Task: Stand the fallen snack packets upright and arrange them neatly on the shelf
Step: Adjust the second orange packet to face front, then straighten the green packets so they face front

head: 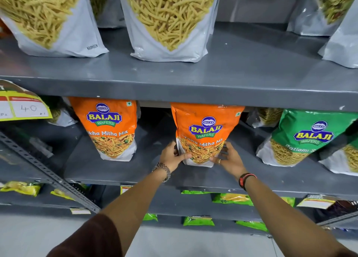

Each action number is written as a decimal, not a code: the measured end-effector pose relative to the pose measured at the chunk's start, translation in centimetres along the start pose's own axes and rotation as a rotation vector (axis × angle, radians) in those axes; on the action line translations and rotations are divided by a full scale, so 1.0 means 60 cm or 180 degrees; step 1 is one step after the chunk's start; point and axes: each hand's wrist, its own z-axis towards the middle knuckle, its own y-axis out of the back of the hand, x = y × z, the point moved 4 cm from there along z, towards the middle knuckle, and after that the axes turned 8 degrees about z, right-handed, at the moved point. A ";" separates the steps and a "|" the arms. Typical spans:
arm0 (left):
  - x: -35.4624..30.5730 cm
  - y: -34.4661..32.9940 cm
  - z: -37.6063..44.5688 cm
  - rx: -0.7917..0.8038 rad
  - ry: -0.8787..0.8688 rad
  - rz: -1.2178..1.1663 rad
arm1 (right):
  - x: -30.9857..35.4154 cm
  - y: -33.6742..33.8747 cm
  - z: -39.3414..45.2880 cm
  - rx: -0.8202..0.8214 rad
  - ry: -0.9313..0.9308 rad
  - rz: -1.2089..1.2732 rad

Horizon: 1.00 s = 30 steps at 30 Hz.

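An orange Balaji "Tikha Mitha Mix" packet (205, 129) stands upright on the middle grey shelf (116, 171). My left hand (172, 156) grips its lower left corner and my right hand (229, 159) holds its lower right corner, fingers wrapped on the bottom edge. A second orange packet (111, 127) of the same kind stands upright to the left, apart from my hands. On the right, a green Balaji packet (302, 138) stands upright; another packet partly overlaps it at the frame edge.
The upper shelf (242, 67) carries large white pouches (170, 20) of yellow sticks. A price card (23, 107) hangs at the left. A slotted metal brace (48, 175) crosses the lower left. Green and yellow packets (232, 198) lie on lower shelves.
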 end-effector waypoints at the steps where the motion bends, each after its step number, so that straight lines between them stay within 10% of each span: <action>1: 0.005 0.005 -0.001 -0.0009 0.0028 -0.0005 | 0.001 -0.007 -0.001 0.0007 0.0009 -0.0005; 14: 0.042 0.028 -0.024 -0.0126 0.0335 -0.0243 | -0.015 -0.002 -0.011 0.0011 -0.0051 -0.0319; 30: -0.044 -0.227 -0.108 -0.1218 0.0535 -0.0906 | -0.128 0.424 -0.068 -0.1041 0.0029 -0.0356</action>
